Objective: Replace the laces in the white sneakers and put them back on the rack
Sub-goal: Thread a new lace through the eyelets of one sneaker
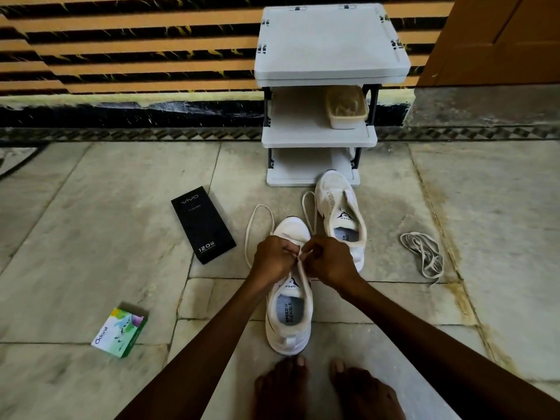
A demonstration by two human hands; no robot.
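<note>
A white sneaker [289,313] stands on the floor in front of my feet, toe pointing away. My left hand [272,257] and my right hand [328,260] meet above its tongue, both pinching the cream lace [257,219], which loops out on either side of the toe. The second white sneaker [341,216] stands just beyond to the right, without a lace in its eyelets. A loose bundle of lace [422,256] lies on the floor to the right. The white three-tier rack [321,137] stands against the wall behind the shoes.
A beige plastic tub [347,107] sits on the rack's middle shelf. A black phone box [203,224] lies left of the sneakers. A small green and white box [119,333] lies at the near left. My bare feet [327,389] are on the floor behind the near sneaker.
</note>
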